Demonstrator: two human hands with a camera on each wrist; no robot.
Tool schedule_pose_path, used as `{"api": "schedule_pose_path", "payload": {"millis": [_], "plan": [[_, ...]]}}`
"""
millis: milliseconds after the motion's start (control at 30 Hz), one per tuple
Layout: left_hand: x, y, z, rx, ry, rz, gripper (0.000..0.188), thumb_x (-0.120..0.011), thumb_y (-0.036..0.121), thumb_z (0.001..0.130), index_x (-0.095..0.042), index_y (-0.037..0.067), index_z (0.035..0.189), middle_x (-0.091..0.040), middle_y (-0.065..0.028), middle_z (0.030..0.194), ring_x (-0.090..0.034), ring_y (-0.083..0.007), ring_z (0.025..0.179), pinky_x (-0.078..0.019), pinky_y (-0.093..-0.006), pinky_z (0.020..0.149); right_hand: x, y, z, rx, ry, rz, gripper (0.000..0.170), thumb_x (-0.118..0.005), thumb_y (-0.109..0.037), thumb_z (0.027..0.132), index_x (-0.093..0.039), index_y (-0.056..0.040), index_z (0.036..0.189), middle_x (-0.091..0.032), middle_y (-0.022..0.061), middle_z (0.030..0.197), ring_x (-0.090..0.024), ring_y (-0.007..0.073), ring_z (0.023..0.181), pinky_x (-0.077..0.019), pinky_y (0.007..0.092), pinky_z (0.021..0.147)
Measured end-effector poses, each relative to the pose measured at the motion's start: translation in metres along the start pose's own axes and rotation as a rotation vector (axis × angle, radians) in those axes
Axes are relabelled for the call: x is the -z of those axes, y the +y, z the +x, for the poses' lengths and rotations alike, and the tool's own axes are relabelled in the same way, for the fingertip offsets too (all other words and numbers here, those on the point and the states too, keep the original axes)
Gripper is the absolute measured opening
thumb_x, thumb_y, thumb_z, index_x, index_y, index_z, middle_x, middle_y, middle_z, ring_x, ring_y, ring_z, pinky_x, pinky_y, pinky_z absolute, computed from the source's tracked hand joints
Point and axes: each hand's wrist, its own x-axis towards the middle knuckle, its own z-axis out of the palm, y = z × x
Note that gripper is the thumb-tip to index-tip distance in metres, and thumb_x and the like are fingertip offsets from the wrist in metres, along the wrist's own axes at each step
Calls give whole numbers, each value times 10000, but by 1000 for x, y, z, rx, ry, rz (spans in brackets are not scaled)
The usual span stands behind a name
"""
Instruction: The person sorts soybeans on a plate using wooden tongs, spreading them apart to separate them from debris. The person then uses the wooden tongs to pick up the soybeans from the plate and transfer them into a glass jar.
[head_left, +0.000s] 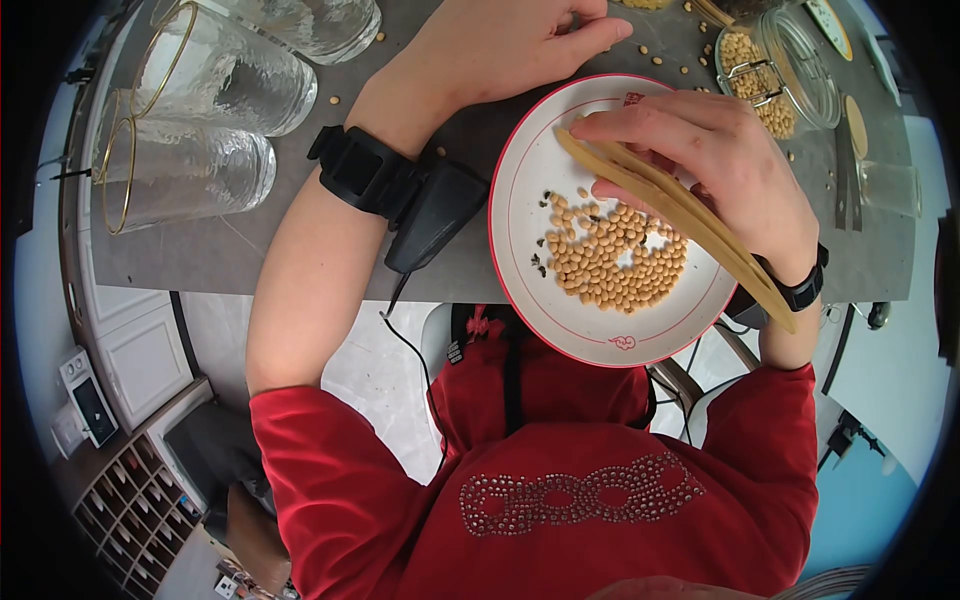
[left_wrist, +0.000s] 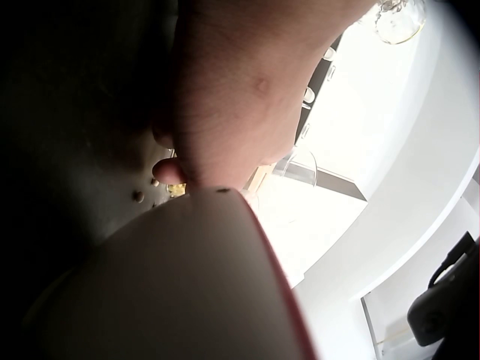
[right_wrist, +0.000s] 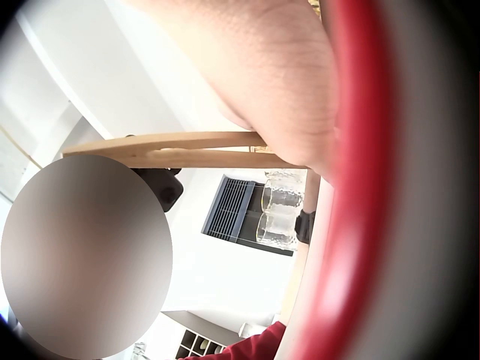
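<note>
A white plate (head_left: 540, 300) with a red rim overlaps the table's front edge in the head view. Soybeans (head_left: 615, 260) lie across its middle, with a few dark bits (head_left: 538, 262) to their left. Over the plate's right side, my right hand (head_left: 730, 150) grips wooden tongs (head_left: 735, 250); their slim tips point toward the plate's upper left and nothing shows between them. The right wrist view shows the tongs' two arms (right_wrist: 187, 141) close together. Beyond the plate's far left rim, my left hand (head_left: 510, 50) lies loosely curled at the tabletop, holding nothing; some fingers are cut off.
Large gold-rimmed glasses (head_left: 220, 75) lie at the left of the grey table (head_left: 300, 240). A clasped glass jar (head_left: 805, 80) of soybeans stands at the far right, near a small clear cup (head_left: 890, 190). Loose beans (head_left: 644, 50) are scattered beyond the plate.
</note>
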Motion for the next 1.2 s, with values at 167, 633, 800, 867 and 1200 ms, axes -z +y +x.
{"api": "schedule_pose_path", "payload": {"millis": [167,633,800,867,1200], "plan": [[0,0,-1,-4,6,-9,332,-662,290,972,-655,14,786,-592,-196,653,-601,-384,596,-429,-443,553,0,-1,0,-7,-13,-7,376,-829,-210,816,-720,-63,1144,-724,81,933,-685,283,784,-549,373,721],[-1,5,-1,-7,-18,-24,324,-664,283,973,-650,17,787,-597,-192,656,-606,-383,602,-429,-437,550,1,-2,-1,-31,-23,-9,383,-827,-218,819,-715,-68,1153,-715,76,945,-678,285,812,-548,373,725],[1,9,0,11,-45,-14,327,-664,279,978,-648,11,791,-580,-192,648,-573,-384,581,-407,-425,539,0,0,-3,-24,-20,1,386,-829,-225,817,-719,-65,1151,-697,89,921,-669,286,794,-544,373,719],[0,6,0,-14,-35,-10,323,-669,269,977,-645,7,789,-570,-190,641,-552,-374,564,-398,-417,533,0,-1,-3,-14,-8,19,386,-830,-228,817,-721,-68,1150,-689,91,909,-666,286,787,-543,373,714],[-4,1,-2,-38,-39,-26,349,-689,214,979,-562,-23,756,-389,-137,583,-326,-230,523,-314,-356,507,0,-4,-5,-21,-41,-19,400,-825,-260,816,-717,-62,1146,-641,96,853,-638,295,750,-516,390,679]]}}
